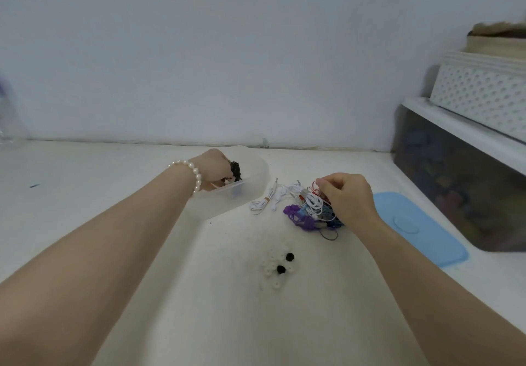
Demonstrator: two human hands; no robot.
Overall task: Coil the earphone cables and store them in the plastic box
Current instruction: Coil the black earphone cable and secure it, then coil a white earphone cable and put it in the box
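A: What's the surface?
B: A white table [85, 183] against a pale wall. Nearest, at 6 o'clock, a scatter of white and black ear tips [277, 266].
A: Then the cables?
B: Further in, at about 1 o'clock from the tips, a tangled earphone pile [307, 209] of white, purple, blue and red. The right hand [348, 197] sits over its right side, fingers curled, pinching a red cable [316, 184] at the top. A tied white coil [260, 203] lies just left of the pile.
A: And the box?
B: At 11 o'clock, the clear plastic box [250, 177]. The left hand [215, 169], with a pearl bracelet [193, 174], reaches inside, fingers closed on a black coil [235, 169].
A: To the right?
B: A blue lid [418, 226] at 3 o'clock, storage bins [461, 172] beyond.
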